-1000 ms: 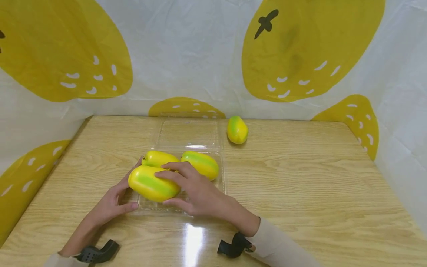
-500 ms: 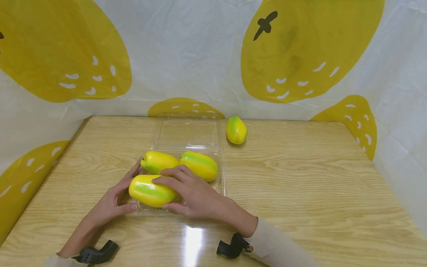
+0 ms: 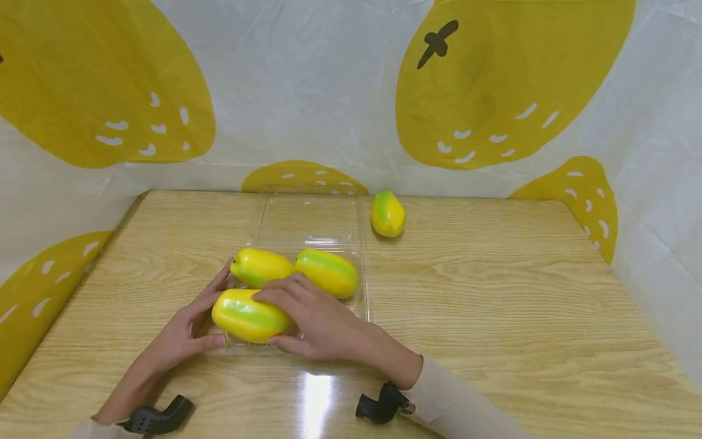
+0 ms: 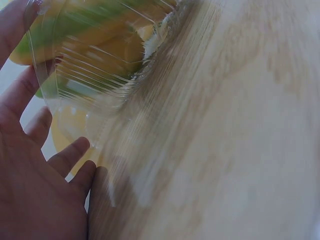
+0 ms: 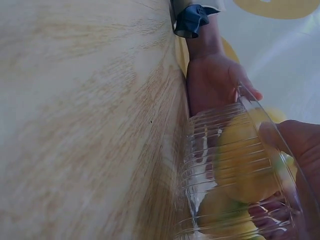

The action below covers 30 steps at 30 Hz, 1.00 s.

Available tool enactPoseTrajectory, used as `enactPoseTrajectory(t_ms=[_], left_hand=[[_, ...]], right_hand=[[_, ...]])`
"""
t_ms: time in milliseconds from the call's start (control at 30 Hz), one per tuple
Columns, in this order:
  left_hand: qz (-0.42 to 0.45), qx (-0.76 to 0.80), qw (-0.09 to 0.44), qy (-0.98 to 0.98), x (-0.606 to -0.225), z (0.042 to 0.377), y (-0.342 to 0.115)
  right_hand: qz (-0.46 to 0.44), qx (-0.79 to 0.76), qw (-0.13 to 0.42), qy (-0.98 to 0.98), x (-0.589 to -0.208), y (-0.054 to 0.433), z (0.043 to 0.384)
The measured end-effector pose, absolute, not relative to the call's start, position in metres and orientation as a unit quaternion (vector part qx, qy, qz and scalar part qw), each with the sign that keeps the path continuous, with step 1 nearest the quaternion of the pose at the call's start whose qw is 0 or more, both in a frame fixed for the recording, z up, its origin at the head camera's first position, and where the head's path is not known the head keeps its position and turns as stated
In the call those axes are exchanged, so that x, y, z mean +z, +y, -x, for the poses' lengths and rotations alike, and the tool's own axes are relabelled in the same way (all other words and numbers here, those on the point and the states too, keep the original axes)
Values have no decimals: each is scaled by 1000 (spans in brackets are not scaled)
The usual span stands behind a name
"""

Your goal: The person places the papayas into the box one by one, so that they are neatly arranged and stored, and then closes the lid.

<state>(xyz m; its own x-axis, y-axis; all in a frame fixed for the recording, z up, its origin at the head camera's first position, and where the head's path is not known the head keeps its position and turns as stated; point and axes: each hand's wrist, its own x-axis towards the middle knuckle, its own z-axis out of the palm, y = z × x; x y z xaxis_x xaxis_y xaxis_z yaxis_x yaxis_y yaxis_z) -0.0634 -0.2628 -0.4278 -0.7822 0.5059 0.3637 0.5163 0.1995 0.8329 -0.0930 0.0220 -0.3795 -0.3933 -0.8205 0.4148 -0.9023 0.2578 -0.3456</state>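
In the head view my right hand (image 3: 323, 317) grips a yellow papaya with a green stripe (image 3: 249, 316) from its right end, fingers over the top and thumb at the near side. This papaya lies low in the near-left part of a clear plastic clamshell box (image 3: 366, 305). Behind it inside the box lie two more papayas, one at left (image 3: 262, 266) and one at right (image 3: 328, 273). My left hand (image 3: 178, 338) is at the box's left side, fingers extended along the wall and thumb by the near corner. The left wrist view shows its fingers (image 4: 25, 92) beside the transparent wall.
The box's lid (image 3: 309, 218) lies folded back on the wooden table (image 3: 493, 305). Another papaya (image 3: 388, 214) sits outside the box, right of the lid near the back edge. A fruit-print cloth (image 3: 307, 91) hangs behind the table.
My right hand has lowered the near papaya into the front of the box, then moved barely at all. My left hand has stayed at the box's side.
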Motion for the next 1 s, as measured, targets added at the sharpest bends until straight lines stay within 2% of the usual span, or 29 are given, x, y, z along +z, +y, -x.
enactPoseTrajectory(t_ms=[400, 1000], left_hand=[[318, -542, -7, -778, -427, 63, -263], [325, -550, 3, -770, -427, 63, -262]], right_hand=[[-548, 272, 68, -788, -379, 22, 93], [-540, 234, 55, -807, -378, 21, 92]])
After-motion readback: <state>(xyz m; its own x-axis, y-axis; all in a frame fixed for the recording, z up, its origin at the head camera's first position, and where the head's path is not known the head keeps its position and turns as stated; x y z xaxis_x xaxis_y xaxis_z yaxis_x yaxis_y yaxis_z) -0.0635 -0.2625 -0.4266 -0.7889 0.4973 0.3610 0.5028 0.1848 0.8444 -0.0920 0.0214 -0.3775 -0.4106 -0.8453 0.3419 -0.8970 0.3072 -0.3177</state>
